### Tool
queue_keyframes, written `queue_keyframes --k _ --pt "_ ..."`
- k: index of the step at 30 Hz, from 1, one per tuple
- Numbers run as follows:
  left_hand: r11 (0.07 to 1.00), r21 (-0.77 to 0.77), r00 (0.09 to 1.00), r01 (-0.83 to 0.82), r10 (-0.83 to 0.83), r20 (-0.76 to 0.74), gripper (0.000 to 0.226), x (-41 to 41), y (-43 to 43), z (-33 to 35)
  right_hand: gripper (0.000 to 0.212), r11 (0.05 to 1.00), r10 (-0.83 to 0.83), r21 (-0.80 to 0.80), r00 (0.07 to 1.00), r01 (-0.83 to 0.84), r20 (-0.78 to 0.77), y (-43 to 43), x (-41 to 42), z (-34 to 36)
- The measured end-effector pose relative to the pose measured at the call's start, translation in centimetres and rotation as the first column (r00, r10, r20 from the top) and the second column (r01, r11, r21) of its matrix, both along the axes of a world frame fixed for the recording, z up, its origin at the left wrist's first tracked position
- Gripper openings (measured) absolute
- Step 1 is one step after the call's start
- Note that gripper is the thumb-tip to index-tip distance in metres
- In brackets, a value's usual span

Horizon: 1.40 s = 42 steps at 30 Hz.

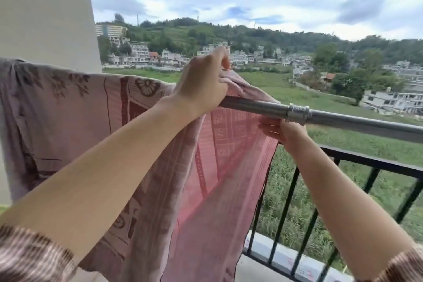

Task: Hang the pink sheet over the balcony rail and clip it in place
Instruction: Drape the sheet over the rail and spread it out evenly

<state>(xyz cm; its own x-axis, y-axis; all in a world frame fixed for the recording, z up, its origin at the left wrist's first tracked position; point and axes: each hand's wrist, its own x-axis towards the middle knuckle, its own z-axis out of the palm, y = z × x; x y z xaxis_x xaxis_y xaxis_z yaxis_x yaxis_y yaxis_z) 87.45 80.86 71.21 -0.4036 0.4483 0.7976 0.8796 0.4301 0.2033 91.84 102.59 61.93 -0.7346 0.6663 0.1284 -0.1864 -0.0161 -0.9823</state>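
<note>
The pink sheet [80,121] is thin, matt woven cloth; the pole [343,119] is dull grey metal; the railing [377,165] is black-painted metal.

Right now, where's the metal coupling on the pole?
The coupling sits right of centre in the head view, on the grey pole, just past the right edge of the pink sheet and directly above the right hand.

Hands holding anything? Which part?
Both hold the pink sheet: left hand pinches the bunched fold atop the metal rail, right hand pinches its right edge just under it.
</note>
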Motion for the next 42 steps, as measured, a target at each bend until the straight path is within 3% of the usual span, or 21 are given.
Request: queue_keyframes --k 3,5,6,8,10,13,16,20,22,23,25,28,30,32,35,38,40,42 --pt "0.994 -0.081 0.995 0.077 -0.081 -0.051 0.028 3.4 4.0 0.7 0.019 0.958 -0.255 -0.155 0.965 0.243 -0.058 3.8 2.2 -0.9" --pt "0.987 -0.148 0.993 0.065 -0.079 -0.087 0.031 5.0 5.5 -1.3 0.031 0.915 -0.384 -0.099 0.92 0.391 0.082 6.6 4.1 -3.5" --pt "0.987 -0.154 0.992 0.048 -0.066 -0.11 0.029 5.6 5.7 -2.6 0.038 0.93 -0.363 0.01 0.912 0.368 0.191 7.5 5.2 -5.0" --pt "0.991 -0.137 0.989 -0.006 -0.014 -0.144 0.021 6.2 5.6 -5.1 0.042 0.97 -0.226 0.179 0.881 0.164 0.416 8.4 7.3 -7.4" --pt "0.991 -0.117 0.993 -0.062 0.05 -0.103 0.017 6.3 5.5 -6.6 0.044 0.96 -0.139 0.28 0.831 -0.021 0.539 8.3 8.6 -7.9" --pt "0.999 -0.022 0.999 -0.046 0.046 0.028 0.009 6.1 6.1 -7.0 0.051 0.9 -0.127 0.428 0.892 -0.08 0.433 6.7 9.0 -6.3" --pt "0.988 0.133 0.968 0.082 -0.111 0.227 0.009 6.1 6.6 -6.9 0.041 0.905 -0.03 0.424 0.988 -0.038 0.153 3.3 8.3 -3.7" --pt "0.953 0.244 0.797 0.182 -0.288 0.531 0.017 6.2 6.9 -6.6 0.018 0.947 0.032 0.322 0.994 0.004 -0.107 0.1 7.4 -1.1" --pt "0.937 0.273 0.708 0.218 -0.345 0.616 0.023 6.6 6.7 -6.1 0.022 0.98 0.058 0.2 0.982 -0.021 -0.181 0.1 7.1 -0.6" --pt "0.939 0.251 0.705 0.236 -0.344 0.621 0.02 6.9 6.6 -5.7 0.025 0.985 0.081 0.167 0.976 -0.047 -0.201 0.3 7.0 -0.4" --pt "0.962 0.112 0.798 0.25 -0.27 0.539 0.015 7.8 6.5 -4.6 0.024 0.983 0.138 0.154 0.964 -0.104 -0.227 1.3 6.9 -0.1" --pt "0.981 -0.054 0.954 0.184 -0.165 0.251 0.022 9.4 7.4 -2.8 0.026 0.982 0.182 0.105 0.918 -0.155 -0.353 3.5 7.7 0.7" --pt "0.988 -0.083 0.989 0.13 -0.124 0.076 0.023 10.5 8.3 -2.4 0.028 0.994 0.109 0.026 0.9 -0.107 -0.421 4.8 8.5 0.5" --pt "0.989 -0.11 0.995 0.099 -0.102 -0.017 0.024 11.7 8.8 -3.3 0.028 0.999 -0.044 -0.035 0.934 0.034 -0.354 5.6 9.4 -0.9" --pt "0.979 -0.202 0.998 0.032 -0.043 -0.051 0.031 12.6 8.6 -6.3 0.045 0.967 -0.053 0.246 0.997 0.066 -0.059 5.9 11.1 -3.7" --pt "0.981 -0.187 0.997 0.051 -0.04 0.066 0.015 12.1 8.6 -7.7 0.044 0.87 -0.116 0.488 0.99 0.064 0.078 6.1 12.7 -4.6" --pt "0.989 -0.076 0.973 0.127 -0.109 0.202 0.008 11.9 9.0 -7.8 0.047 0.795 -0.253 0.586 0.963 0.155 0.088 6.1 13.4 -4.1" --pt "0.967 0.061 0.894 0.247 -0.252 0.37 0.011 12.2 9.2 -7.7 0.061 0.751 -0.321 0.635 0.941 0.184 0.108 5.8 13.7 -3.6"
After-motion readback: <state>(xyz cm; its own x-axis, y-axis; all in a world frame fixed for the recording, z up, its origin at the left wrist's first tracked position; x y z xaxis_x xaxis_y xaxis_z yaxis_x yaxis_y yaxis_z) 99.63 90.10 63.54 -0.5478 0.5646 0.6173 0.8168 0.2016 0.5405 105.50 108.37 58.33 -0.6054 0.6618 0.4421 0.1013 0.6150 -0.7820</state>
